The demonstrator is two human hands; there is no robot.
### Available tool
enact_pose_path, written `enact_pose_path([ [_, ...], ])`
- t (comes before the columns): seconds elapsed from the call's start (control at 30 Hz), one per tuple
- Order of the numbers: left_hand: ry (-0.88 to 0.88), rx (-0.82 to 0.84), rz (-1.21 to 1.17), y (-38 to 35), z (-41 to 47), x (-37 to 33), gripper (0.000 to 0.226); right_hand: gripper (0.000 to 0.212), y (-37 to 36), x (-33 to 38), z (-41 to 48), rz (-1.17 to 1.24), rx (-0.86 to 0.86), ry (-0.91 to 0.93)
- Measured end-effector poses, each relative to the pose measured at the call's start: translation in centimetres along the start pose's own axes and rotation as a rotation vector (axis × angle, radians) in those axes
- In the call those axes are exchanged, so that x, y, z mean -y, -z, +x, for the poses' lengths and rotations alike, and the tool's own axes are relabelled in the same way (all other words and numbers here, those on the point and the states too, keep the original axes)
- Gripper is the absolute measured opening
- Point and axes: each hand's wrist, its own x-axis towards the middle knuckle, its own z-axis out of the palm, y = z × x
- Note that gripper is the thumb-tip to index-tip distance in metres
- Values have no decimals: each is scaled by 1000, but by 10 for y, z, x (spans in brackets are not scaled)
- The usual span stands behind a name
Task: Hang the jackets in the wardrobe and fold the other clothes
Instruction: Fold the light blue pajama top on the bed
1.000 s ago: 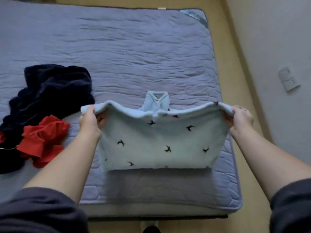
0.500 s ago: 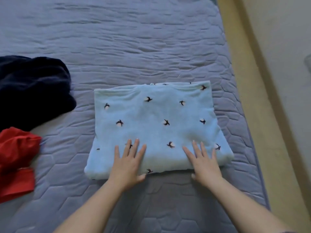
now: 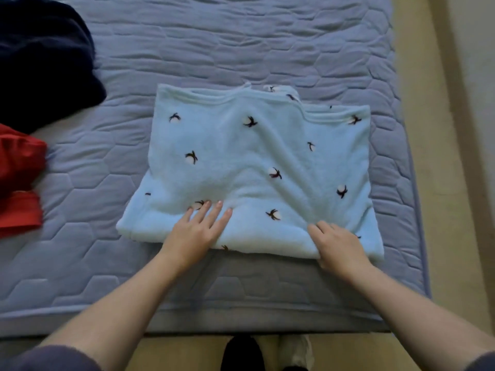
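A pale blue fleece top point(image 3: 257, 162) with small dark bird marks is lying folded into a rough rectangle on the quilted bed point(image 3: 241, 44), near its front edge and toward its right side, with the neckline edge showing along the far side. The left hand point(image 3: 195, 234) is pressing down on the near-left part of the top, palm flat, its fingers point(image 3: 214, 212) straight and slightly spread, grasping nothing. The right hand point(image 3: 341, 249) is resting on the top's near-right edge, where creases in the fleece are running toward it; its fingers are lying on the fabric and the thumb is hidden, so I cannot tell whether it is pinching the edge or only pressing on it. A navy garment point(image 3: 40, 62) is lying in a heap at the far left of the bed, well apart from the top, and a red garment point(image 3: 18, 178) is lying crumpled just in front of it at the left edge of the view. A tan floor point(image 3: 417, 129) is running along the bed's right side.
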Motion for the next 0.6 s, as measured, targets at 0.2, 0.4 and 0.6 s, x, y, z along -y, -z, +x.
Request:
enact_pose_path([
  [0.2,29,-159,-251,37,-17,-44,54,49,7,47,-19,206,-149,-90],
  [0.4,242,-97,-80,-12,35,-45,59,61,-35,91,49,145,-384,-106],
  [0.6,284,-18,21,-65,-27,-11,65,64,-105,40,12,37,-345,-129],
])
